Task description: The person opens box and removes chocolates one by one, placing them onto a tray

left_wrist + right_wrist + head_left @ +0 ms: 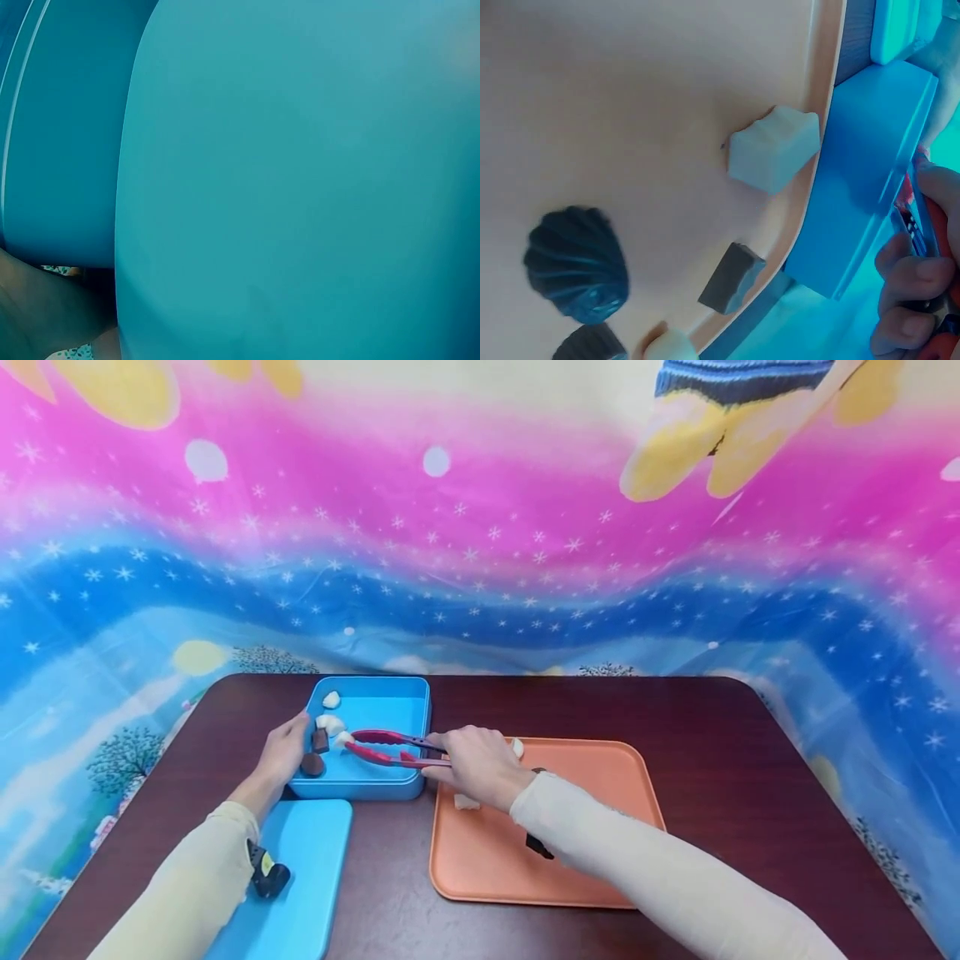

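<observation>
My right hand [480, 764] grips a pair of red tongs [381, 737], which reach left over the open blue box [405, 787]. The tongs' tips are right at a small white piece [343, 739] inside the box. On the box's left side, my left hand [283, 752] holds the wall near its rim. Along that side within the box lie more white pieces [331, 700], a brown block [320, 741] and a round brown piece [312, 765]. In the left wrist view the blue lid [300, 180] fills most of the picture.
An orange tray [517, 881] lies right of the box, partly under my right arm. On it are a white block [772, 150], a brown block [732, 277], a dark shell-shaped piece [577, 262] and others. The lid lies in front of the box. A patterned cloth [480, 543] hangs behind the table.
</observation>
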### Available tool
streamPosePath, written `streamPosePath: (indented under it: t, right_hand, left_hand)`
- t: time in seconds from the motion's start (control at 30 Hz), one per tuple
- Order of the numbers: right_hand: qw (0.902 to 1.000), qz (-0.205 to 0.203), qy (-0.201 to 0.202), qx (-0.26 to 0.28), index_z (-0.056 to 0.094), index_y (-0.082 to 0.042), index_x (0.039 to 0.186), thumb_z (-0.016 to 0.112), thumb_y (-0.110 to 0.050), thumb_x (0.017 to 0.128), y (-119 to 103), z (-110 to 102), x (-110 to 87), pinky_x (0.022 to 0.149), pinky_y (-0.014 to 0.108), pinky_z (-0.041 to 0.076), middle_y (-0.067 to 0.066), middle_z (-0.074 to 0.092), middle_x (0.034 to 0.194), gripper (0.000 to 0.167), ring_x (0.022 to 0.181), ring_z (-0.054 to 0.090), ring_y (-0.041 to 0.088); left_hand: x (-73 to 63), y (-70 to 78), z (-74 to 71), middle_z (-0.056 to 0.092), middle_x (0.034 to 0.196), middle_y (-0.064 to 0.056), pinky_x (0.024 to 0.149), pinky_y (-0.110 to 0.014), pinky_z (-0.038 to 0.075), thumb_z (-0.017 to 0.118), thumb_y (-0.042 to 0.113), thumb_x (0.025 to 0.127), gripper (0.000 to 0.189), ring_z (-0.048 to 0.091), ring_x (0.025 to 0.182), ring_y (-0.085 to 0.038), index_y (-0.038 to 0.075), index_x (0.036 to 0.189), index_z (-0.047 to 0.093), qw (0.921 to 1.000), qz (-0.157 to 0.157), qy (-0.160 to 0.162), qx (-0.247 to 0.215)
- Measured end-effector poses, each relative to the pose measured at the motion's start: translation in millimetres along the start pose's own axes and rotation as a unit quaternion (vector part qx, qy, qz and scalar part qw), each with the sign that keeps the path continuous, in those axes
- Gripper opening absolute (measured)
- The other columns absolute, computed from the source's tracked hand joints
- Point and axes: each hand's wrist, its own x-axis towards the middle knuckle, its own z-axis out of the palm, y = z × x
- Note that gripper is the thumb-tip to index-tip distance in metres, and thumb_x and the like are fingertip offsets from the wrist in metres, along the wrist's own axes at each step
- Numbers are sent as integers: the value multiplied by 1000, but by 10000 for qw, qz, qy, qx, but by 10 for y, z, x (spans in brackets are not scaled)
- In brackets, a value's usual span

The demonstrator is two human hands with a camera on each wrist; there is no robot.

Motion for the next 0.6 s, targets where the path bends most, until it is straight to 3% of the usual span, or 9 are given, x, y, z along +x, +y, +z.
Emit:
streamPosePath:
  t: [0.07, 0.3, 0.43, 0.5, 0.6]
  right_hand:
    - [9999, 66, 75, 53, 70, -23, 131, 74, -46, 91, 18, 2, -20, 42, 21, 38, -9, 63, 71, 47, 61, 53, 9]
    - [9987, 281, 318, 271, 68, -24, 134, 73, -44, 92, 126, -40, -61, 45, 23, 38, -10, 56, 62, 47, 58, 50, 10]
    - [9974, 310, 468, 453, 65, -24, 137, 73, -45, 92, 176, -94, -124, 42, 22, 30, -8, 51, 54, 51, 49, 42, 9]
    - [9965, 342, 555, 531, 65, -25, 138, 72, -47, 92, 198, -116, -166, 41, 22, 26, -7, 48, 53, 52, 46, 39, 9]
    - [9949, 401, 669, 648, 65, -23, 138, 73, -46, 91, 227, -148, -237, 40, 22, 26, -6, 50, 54, 53, 46, 39, 9]
  left_hand:
    - [-12, -14, -14, 6, 171, -17, 126, -64, 11, 13, 52, 109, 67, 3, 158, -42, 14, 163, 3, 10000, 3, -41, 71]
    - [-25, -20, -40, 5, 171, -18, 126, -65, 12, 13, 53, 108, 69, 4, 158, -41, 12, 163, 4, 10000, -31, -32, 40]
    - [-25, -11, -33, 7, 171, -18, 126, -65, 13, 13, 54, 108, 69, 5, 158, -41, 13, 163, 5, 10000, -48, -36, 3]
    - [-27, -9, -24, 20, 168, -23, 125, -67, 15, 13, 55, 108, 71, 13, 157, -43, 11, 163, 10, 9999, -66, -56, -55]
    - [-29, -12, 0, 43, 148, -25, 121, -67, 24, 13, 57, 107, 74, 33, 145, -42, 6, 153, 40, 9999, -92, -61, -128]
